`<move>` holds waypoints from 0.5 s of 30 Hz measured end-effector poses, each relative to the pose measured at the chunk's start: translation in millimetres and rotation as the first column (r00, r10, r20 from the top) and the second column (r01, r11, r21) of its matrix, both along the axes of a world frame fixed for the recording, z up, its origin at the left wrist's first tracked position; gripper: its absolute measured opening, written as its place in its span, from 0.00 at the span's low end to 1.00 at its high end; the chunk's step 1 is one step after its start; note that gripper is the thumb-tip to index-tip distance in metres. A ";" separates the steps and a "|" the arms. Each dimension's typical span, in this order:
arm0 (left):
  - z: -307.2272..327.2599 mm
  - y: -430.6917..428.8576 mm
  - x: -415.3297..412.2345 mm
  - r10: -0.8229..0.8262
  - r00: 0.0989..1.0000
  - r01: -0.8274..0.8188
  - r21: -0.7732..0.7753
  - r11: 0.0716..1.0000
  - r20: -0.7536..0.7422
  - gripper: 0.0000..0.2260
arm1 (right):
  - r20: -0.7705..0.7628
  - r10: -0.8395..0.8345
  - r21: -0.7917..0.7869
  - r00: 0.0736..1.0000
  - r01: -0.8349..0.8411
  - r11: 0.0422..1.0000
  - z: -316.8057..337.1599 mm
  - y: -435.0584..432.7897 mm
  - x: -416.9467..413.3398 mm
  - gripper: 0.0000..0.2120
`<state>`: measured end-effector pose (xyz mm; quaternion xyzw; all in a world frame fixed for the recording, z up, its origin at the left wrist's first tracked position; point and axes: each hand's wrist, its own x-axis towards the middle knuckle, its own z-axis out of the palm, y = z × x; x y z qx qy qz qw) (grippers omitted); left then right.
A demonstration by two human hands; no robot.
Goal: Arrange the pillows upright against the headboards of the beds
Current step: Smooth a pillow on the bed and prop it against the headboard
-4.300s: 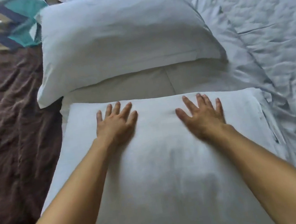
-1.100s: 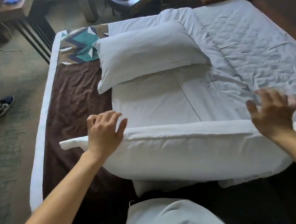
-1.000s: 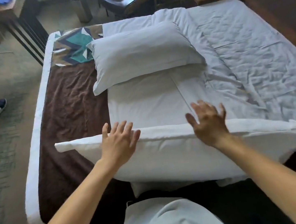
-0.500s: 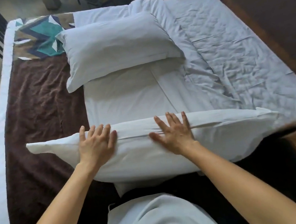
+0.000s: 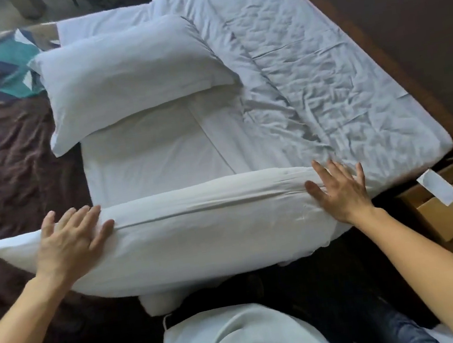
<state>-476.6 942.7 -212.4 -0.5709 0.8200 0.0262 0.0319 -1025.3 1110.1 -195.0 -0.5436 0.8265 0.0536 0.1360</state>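
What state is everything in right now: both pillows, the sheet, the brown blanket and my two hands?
near pillow: up on its long edge.
far pillow: lying flat on the bed.
sheet: wrinkled.
brown blanket: rumpled.
left hand: open, pressed on the near pillow.
right hand: open, pressed on the near pillow.

Readable text: none that I can make out anywhere on this bed or beside it.
White slip [image 5: 437,186], near right: it lies on the cardboard box [image 5: 446,218] by the bed corner; its face looks blank to me, with no letters or numbers.
Patterned cloth [image 5: 4,65], far left: only teal, navy and brown shapes, blurred, no lettering.
Clutter at the right edge: too dark and small for me to read.
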 end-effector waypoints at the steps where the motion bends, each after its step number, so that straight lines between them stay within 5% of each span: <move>1: 2.7 1.8 4.2 0.006 0.999 -0.007 0.028 1.000 0.034 0.35 | -0.003 0.012 -0.021 1.000 -0.012 1.000 -1.8 3.0 -5.3 0.41; 7: 33.8 10.8 41.9 0.090 0.979 -0.110 0.102 0.989 0.185 0.38 | 0.115 0.063 -0.248 0.991 -0.033 0.968 -48.7 -12.2 -27.2 0.43; 10: 38.1 12.1 42.7 0.092 0.982 -0.113 0.122 0.986 0.163 0.37 | 0.185 0.176 -0.228 0.967 -0.132 0.965 -52.6 -24.0 -19.4 0.45; 15: 19.4 5.2 44.5 0.028 0.995 -0.039 0.127 0.991 0.091 0.37 | -0.027 0.246 -0.211 0.969 -0.246 0.946 -46.1 -30.1 -3.2 0.40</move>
